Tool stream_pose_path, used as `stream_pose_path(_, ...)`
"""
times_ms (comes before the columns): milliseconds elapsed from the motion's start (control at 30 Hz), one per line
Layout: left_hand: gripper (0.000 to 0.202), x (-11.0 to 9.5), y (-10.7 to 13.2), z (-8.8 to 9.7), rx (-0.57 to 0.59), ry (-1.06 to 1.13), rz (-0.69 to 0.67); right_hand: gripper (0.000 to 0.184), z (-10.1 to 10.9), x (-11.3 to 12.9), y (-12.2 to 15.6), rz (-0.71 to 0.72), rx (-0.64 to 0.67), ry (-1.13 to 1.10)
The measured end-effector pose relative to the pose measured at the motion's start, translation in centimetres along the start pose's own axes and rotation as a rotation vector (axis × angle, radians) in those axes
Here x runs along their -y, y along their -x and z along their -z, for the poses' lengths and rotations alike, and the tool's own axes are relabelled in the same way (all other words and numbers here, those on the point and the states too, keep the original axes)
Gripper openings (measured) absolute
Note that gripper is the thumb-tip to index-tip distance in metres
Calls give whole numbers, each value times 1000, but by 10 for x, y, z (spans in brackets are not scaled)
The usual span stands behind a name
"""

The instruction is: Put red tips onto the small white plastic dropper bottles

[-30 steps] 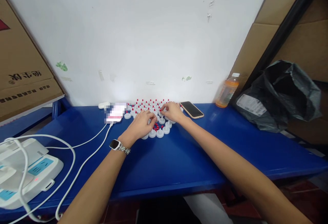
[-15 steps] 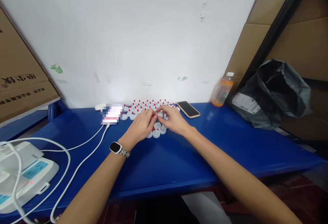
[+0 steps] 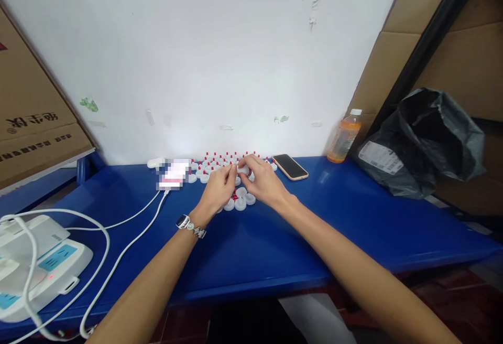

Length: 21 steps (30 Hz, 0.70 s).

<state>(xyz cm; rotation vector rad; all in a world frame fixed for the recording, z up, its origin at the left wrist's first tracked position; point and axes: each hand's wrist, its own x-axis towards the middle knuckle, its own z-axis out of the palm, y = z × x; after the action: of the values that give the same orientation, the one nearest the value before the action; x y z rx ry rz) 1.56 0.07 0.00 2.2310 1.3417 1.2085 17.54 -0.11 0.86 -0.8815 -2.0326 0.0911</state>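
Note:
My right hand (image 3: pixel 262 180) is curled with thumb and fingers around a translucent white cap (image 3: pixel 243 170). Against it, my left hand (image 3: pixel 220 186) is closed in a pinch, thumb up; whatever lies between its fingertips is hidden. Both hands meet above the blue table. Behind them stand several white nozzle caps with red tips (image 3: pixel 212 169), upright in loose rows. Below the hands lies a small cluster of white caps (image 3: pixel 240 204) without red tips on top, with loose red tips (image 3: pixel 234 195) beside them.
A phone (image 3: pixel 291 167) lies right of the caps, and a charging phone with a blurred screen (image 3: pixel 173 173) lies left. White cables run to a power strip (image 3: pixel 51 276). An orange drink bottle (image 3: pixel 343 137) and a black plastic bag (image 3: pixel 416 150) stand at right on the blue table (image 3: pixel 251 255).
My left hand has turned at the wrist, thumb now upward, and the red piece seen at its fingertips is hidden. My right hand stays around the cap. The view has shifted slightly.

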Motion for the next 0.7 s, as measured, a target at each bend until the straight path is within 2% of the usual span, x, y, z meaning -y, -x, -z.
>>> stream_pose_path(133,42,-2,-3,-3,-10,172,143,17,-3,5,-2,7,13,101)
stream_pose_path(233,41,-2,-3,0,-14,158,181,20,-4,9,-3,-4,-24,89)
stream_pose_path(300,40,-2,0,6,-17,27,88,16,-6,11,-3,-24,-49,10)
stream_pose_path(400,32,-1,4,15,27,-179,-156,8,-7,10,-2,-114,-37,-124)
stream_pose_path(467,28,-1,6,18,82,-240,-285,6,-6,9,0,-186,0,-175)
stream_pose_path(533,27,0,5,20,108,-248,-334,7,-2,6,1,-194,18,-186)
stream_pose_path(633,34,2,3,22,-15,-168,-181,7,7,-4,4,-134,-50,-84)
stream_pose_path(700,39,7,1,24,-66,-129,-72,7,11,-12,5,-151,-113,-3)
